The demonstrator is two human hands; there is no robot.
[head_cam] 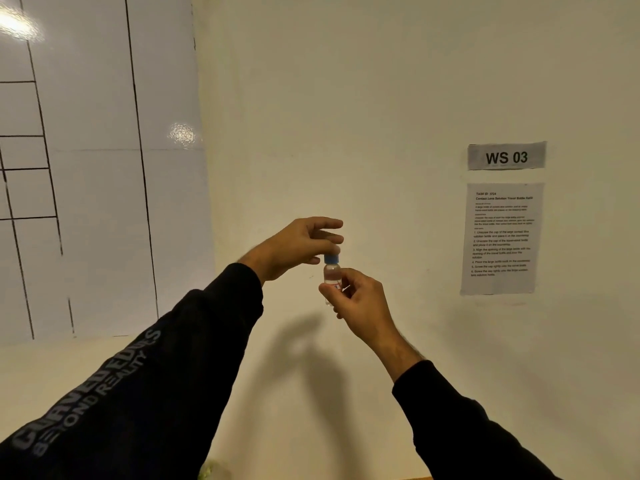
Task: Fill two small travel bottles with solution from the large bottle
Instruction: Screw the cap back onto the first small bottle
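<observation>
clear plastic bottle point(331, 273), glossy whiteboard point(97, 168), matt wall point(346, 98).

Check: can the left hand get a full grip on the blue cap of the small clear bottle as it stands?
Probably yes. The left hand is already on the blue cap from above, and the right hand holds the small clear bottle lower down, leaving the cap free.

The small travel bottle point(331, 273) is clear with a blue cap point(331, 259) and a red-marked label. Both sleeves point(145, 386) are black, the left printed with grey lettering. The wall point(346, 98) is cream; the whiteboard point(97, 168) is glossy white, ruled with black lines. Two grey paper sheets point(502, 237) carry black print.
</observation>
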